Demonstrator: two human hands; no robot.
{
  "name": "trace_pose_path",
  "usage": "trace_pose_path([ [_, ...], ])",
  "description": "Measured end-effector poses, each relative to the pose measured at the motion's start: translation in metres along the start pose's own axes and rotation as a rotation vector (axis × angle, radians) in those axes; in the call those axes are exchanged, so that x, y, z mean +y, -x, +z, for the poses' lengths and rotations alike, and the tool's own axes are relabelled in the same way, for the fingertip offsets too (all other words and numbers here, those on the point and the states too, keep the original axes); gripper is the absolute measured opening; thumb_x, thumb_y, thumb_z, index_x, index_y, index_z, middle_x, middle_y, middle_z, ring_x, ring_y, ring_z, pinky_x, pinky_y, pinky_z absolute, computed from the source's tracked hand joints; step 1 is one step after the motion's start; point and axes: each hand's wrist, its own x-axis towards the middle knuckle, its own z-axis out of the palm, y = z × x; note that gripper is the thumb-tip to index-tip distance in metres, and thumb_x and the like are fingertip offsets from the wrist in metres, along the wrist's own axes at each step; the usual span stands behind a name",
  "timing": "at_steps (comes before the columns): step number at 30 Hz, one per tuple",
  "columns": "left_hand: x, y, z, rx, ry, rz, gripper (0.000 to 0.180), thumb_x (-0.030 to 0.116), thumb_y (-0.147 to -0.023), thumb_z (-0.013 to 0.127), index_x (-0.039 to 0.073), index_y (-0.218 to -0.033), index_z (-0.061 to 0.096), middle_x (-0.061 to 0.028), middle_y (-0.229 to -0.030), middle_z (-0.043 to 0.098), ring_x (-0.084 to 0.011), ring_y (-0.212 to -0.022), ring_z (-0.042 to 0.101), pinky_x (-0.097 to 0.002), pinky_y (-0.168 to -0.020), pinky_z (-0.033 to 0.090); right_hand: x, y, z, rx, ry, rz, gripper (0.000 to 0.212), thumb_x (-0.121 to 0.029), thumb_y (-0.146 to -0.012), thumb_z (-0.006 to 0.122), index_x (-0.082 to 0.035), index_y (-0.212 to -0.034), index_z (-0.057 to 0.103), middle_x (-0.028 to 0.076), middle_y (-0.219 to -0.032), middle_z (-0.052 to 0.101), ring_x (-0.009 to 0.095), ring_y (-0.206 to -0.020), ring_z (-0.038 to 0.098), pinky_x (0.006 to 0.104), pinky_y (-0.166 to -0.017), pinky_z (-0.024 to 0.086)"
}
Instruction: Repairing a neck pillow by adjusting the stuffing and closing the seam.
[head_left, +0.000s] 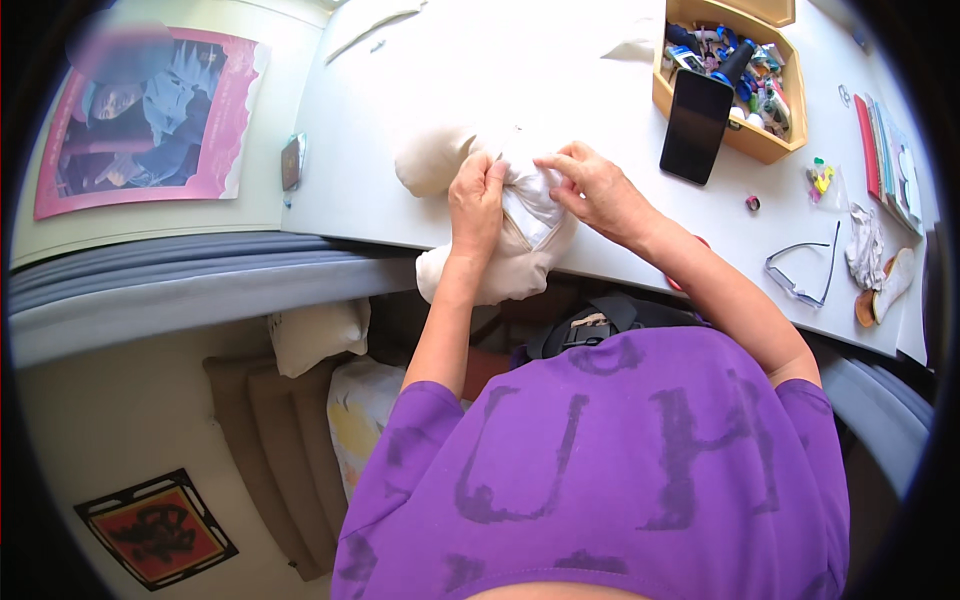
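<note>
A cream-coloured stuffed cloth piece point(432, 163) with rounded, puffy lobes lies across the table's near edge, partly hanging over it. An opening in it shows white fabric or filling point(536, 212) inside. My left hand point(476, 206) is closed on the cloth at the left of this opening, thumb on top. At the opening's right side is my right hand point(598, 196), its thumb and fingers curled together in a pinch close to the white material. Whatever is between those fingertips is too small to make out.
The white table point(560, 60) carries an open wooden box point(780, 145) of sewing oddments, with a black phone point(697, 126) leaning against it. Glasses point(806, 268), a crumpled cloth point(865, 248) and books point(882, 165) lie at right. A pink-framed poster point(145, 125) is at left.
</note>
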Motion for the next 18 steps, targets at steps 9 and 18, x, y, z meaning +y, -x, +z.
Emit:
trace_pose_path([
  [9, -0.005, 0.014, -0.003, 0.099, 0.009, -0.044, 0.024, 0.013, -0.092, 0.06, 0.0, -0.076, 0.048, -0.0149, -0.071, 0.051, -0.0302, -0.065, 0.05, -0.0421, -0.064, 0.042, -0.015, -0.01, 0.029, -0.066, 0.354, -0.114, 0.021, -0.006, -0.088, 0.058, -0.002, -0.108, 0.062, 0.014, -0.094, 0.062, 0.034, -0.079, 0.066, 0.042, -0.07, 0.054],
  [18, -0.068, 0.014, -0.015, -0.008, 0.207, -0.583, 0.061, 0.052, -0.1, 0.044, -0.007, -0.096, 0.061, -0.0201, -0.098, 0.065, -0.0313, -0.091, 0.06, -0.0385, -0.084, 0.046, -0.031, -0.014, 0.029, -0.288, 0.367, -0.203, 0.024, -0.007, -0.088, 0.055, 0.0, -0.111, 0.06, 0.017, -0.099, 0.062, 0.037, -0.081, 0.065, 0.0435, -0.071, 0.054],
])
